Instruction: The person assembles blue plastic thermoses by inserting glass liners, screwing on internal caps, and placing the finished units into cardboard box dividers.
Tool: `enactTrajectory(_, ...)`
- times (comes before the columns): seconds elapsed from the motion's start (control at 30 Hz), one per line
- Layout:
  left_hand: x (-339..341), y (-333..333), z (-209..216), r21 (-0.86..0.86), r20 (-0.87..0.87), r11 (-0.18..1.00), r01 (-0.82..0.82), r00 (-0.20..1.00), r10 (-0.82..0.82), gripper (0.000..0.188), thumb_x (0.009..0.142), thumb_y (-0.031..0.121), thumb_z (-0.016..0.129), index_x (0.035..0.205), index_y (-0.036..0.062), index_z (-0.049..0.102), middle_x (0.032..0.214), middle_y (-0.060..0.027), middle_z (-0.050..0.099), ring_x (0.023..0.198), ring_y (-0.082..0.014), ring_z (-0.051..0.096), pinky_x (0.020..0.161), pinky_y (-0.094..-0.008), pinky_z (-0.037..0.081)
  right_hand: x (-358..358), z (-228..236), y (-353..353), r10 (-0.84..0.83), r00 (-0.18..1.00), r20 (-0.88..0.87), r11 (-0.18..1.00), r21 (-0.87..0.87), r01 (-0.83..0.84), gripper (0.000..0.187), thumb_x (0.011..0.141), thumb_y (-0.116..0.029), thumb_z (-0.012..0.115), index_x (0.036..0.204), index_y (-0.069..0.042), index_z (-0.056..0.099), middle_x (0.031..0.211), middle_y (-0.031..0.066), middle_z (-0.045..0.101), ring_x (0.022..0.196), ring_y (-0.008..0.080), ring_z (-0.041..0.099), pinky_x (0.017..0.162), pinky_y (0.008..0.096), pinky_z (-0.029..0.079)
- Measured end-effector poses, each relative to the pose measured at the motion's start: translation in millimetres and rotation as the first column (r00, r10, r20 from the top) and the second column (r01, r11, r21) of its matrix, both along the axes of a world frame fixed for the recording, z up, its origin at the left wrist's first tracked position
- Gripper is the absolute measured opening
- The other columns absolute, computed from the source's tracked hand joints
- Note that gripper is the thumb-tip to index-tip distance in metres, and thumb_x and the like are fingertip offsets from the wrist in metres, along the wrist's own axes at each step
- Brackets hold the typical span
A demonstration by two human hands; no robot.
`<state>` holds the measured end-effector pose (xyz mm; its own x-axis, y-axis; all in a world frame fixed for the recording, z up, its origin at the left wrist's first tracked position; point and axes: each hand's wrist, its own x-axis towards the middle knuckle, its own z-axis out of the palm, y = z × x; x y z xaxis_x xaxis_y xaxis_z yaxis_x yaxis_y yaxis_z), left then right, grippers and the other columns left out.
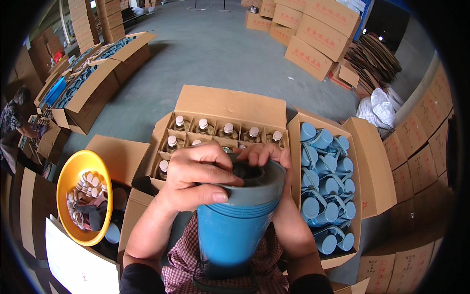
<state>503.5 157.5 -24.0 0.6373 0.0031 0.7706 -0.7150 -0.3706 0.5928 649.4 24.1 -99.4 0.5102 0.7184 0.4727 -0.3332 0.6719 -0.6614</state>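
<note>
Close in front of me is a blue thermos flask casing (pixel 235 230) with a wide grey collar at its top and a dark opening. My left hand (pixel 200 174) is closed on the collar's left side, thumb outside and fingers reaching over the opening. Around the far right of the same collar curls my right hand (pixel 276 161), its fingertips at the rim. A dark strap or handle (pixel 225 284) shows below the casing, partly hidden. Just beyond my hands, a divided carton (pixel 230 100) holds several bottles (pixel 228 130) with pale caps.
An open carton (pixel 379 171) at right is filled with blue flask parts (pixel 325 186). On the left, a yellow basin (pixel 62 196) holds pale caps and a dark cloth. Stacked cartons (pixel 318 39) stand far right. A person (pixel 19 122) works at far left beside long cartons (pixel 105 78).
</note>
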Motion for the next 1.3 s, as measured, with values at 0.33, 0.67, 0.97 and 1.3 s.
enactTrajectory(0.33, -14.5, -6.4, 14.1, 0.407, 0.054, 0.89, -0.208, 0.977, 0.204, 0.058, 0.054, 0.049, 0.076, 0.085, 0.001, 0.066, 0.075, -0.0074, 0.056, 0.062, -0.0232, 0.055, 0.053, -0.0311, 0.045, -27.6, 29.3, -30.9, -0.598, 0.69, 0.408, 0.786, 0.127, 0.605, 0.053, 0.088, -0.051, 0.049, 0.076, 0.0, 0.053, 0.076, 0.0142, 0.057, 0.074, 0.0268, 0.057, 0.079, 0.0412, 0.048)
enactTrajectory(0.67, -27.1, -38.4, 8.0, 0.57, 0.096, 0.689, -0.447, 0.869, 0.485, 0.043, 0.058, 0.038, 0.075, 0.076, 0.0033, 0.058, 0.071, -0.0072, 0.051, 0.061, -0.024, 0.054, 0.049, -0.0317, 0.045, -30.9, 25.2, -35.1, -0.557, 0.545, 0.627, 0.756, 0.111, 0.645, 0.052, 0.087, -0.049, 0.053, 0.063, -0.003, 0.049, 0.064, 0.0084, 0.048, 0.061, 0.0227, 0.051, 0.058, 0.0317, 0.045)
enactTrajectory(0.97, -18.7, -39.2, 31.2, 0.636, -0.133, 0.692, -0.342, 0.835, 0.535, 0.046, 0.062, 0.038, 0.075, 0.09, 0.0049, 0.061, 0.075, -0.0089, 0.055, 0.065, -0.0274, 0.059, 0.056, -0.0345, 0.05, -2.0, -3.5, -17.9, -0.332, 0.916, 0.224, 0.94, 0.0, 0.341, 0.048, 0.088, -0.049, 0.051, 0.076, -0.002, 0.052, 0.079, 0.0119, 0.058, 0.078, 0.0225, 0.057, 0.076, 0.0333, 0.045)
enactTrajectory(1.3, -23.8, 12.6, -40.3, -0.302, -0.289, 0.94, -0.157, 0.955, 0.067, 0.027, 0.081, 0.022, 0.063, 0.074, -0.0033, 0.063, 0.085, -0.0184, 0.066, 0.09, -0.0307, 0.064, 0.078, -0.0381, 0.052, -12.5, 24.3, -51.3, -0.177, 0.729, 0.662, 0.891, -0.207, 0.405, 0.086, 0.082, -0.076, 0.028, 0.112, 0.001, 0.052, 0.098, 0.021, 0.065, 0.097, 0.0315, 0.061, 0.095, 0.043, 0.041)
